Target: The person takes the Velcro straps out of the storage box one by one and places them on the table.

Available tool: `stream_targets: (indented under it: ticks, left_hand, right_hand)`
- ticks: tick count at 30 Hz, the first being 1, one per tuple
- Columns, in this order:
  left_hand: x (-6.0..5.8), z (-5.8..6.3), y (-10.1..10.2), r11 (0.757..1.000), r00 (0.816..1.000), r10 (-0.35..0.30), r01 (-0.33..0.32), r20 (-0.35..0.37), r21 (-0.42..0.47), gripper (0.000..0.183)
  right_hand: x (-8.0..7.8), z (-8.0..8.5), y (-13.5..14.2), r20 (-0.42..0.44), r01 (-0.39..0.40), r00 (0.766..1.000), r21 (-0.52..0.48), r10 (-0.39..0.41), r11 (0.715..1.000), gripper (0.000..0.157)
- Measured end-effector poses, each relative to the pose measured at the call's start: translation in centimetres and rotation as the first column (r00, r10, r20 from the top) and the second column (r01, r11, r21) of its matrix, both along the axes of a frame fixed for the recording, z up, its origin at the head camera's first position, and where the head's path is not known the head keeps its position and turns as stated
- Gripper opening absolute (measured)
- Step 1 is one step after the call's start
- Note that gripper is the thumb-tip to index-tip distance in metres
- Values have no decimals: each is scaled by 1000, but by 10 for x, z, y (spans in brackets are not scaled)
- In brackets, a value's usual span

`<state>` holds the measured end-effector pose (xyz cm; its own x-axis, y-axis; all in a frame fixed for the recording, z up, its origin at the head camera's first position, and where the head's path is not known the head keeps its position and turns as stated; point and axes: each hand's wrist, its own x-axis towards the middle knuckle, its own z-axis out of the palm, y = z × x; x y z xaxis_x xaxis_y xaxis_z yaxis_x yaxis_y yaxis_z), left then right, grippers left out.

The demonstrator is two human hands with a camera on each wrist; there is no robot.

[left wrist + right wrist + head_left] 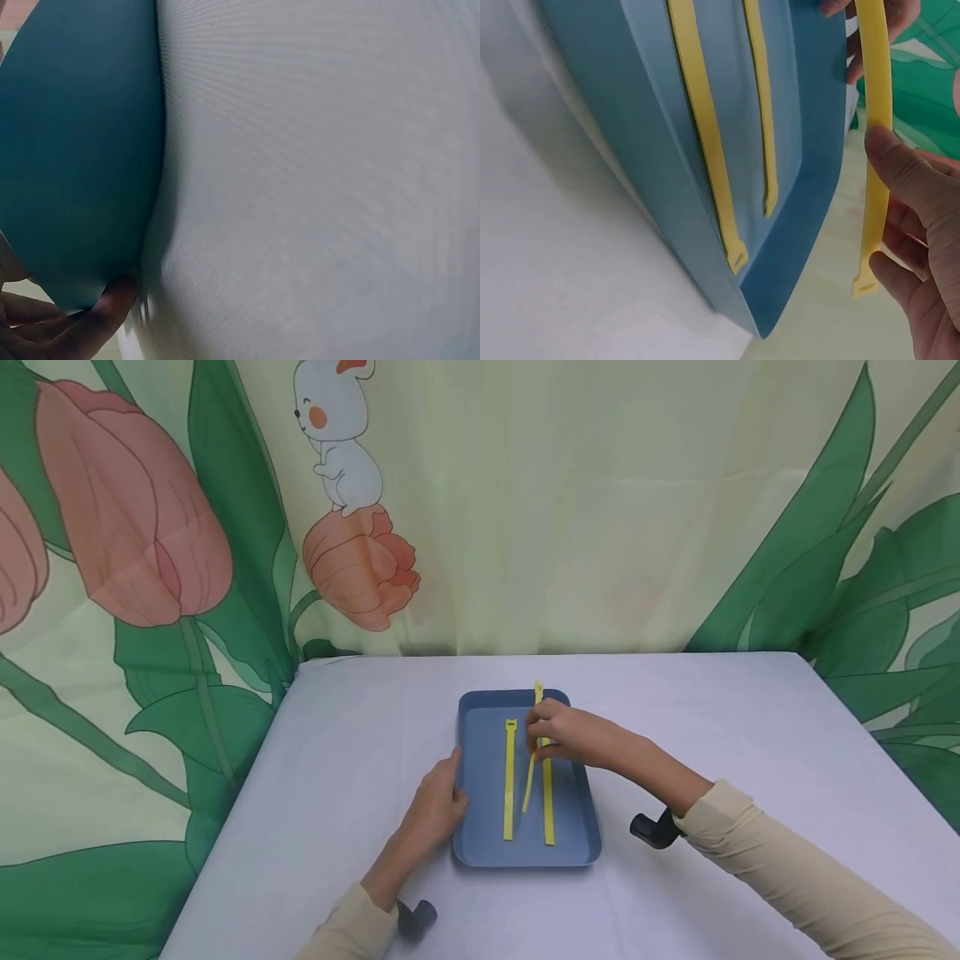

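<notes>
Head view shows me the blue tray [478,835] standing on a white-covered desk [352,718], and I take it as my landmark. The person's right hand [573,733] is above the tray's right half, its grip closed to a pinch of thumb and fingers around one yellow slotted strap [877,90]. I see that strap over the tray, its slotted end reaching past the far rim, its plain tail pointing toward the near side.

Two more straps lie lengthwise inside the tray: the left strap [509,785], slotted end toward the far rim, and the right strap [548,802], partly hidden from me by the right hand. The held tail comes between them.

At the tray's left side, the left hand [435,802] has its grip closed on the wall, thumb over the rim and fingers outside. Beyond the tray's far end, a tulip-patterned curtain [540,527] hangs behind the desk.
</notes>
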<state>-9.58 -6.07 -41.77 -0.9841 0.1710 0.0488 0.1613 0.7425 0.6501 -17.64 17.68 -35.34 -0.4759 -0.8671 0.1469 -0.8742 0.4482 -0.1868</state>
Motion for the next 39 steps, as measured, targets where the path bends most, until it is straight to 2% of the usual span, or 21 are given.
stream_targets:
  ticks: [10, 15, 22, 33, 39]
  left_hand:
    - [0, -1, 2, 1000, 1000, 14, -13, 15, -13, 63]
    - [1, -3, 1, 1000, 1000, 14, -13, 10, -27, 63]
    - [5, -2, 1, 1000, 1000, 10, -10, 4, -19, 63]
    - [5, 1, 1, 1000, 1000, -4, 4, -14, -29, 62]
    - [5, 0, 1, 1000, 1000, -10, 10, -13, -25, 62]
  right_hand:
    - [7, 2, 14, 3, 34, 999, 22, -34, 999, 13]
    - [9, -3, 19, 28, 65, 997, 42, -66, 997, 12]
    - [11, -3, 26, 66, 75, 995, 21, -76, 997, 14]
    - [12, -2, 31, 69, 97, 993, 10, -97, 995, 13]
    - [14, -1, 34, 29, 110, 993, 8, -110, 994, 13]
